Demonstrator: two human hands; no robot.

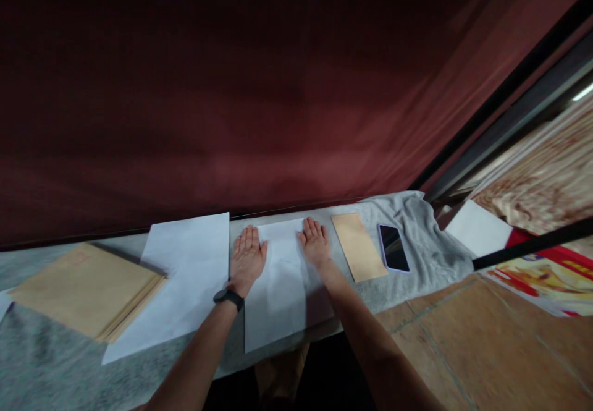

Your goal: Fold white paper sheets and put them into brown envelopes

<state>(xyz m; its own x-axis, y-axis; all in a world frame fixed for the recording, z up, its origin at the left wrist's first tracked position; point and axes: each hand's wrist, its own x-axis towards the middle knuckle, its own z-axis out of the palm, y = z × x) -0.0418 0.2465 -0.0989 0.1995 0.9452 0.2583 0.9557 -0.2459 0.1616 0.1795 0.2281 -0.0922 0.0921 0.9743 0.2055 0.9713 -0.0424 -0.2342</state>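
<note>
A white sheet of paper (275, 306) with faint creases lies in front of me on a grey cloth. My left hand (248, 255) rests flat at its upper left edge, fingers stretched out, a dark watch on the wrist. On the sheet's upper right side my right hand (315, 244) lies flat with its fingers apart. Neither hand grips anything. To the left are more white sheets (189, 269), partly under a stack of brown envelopes (88, 284). A single brown envelope (359, 247) sits just right of my right hand.
A phone (393, 248) with a dark screen lies on the rumpled grey cloth (424, 256) at the right. Behind the narrow surface hangs a dark red curtain (278, 108). Black metal bars (532, 247) and a printed box (546, 278) stand at the right, above floor tiles (491, 343).
</note>
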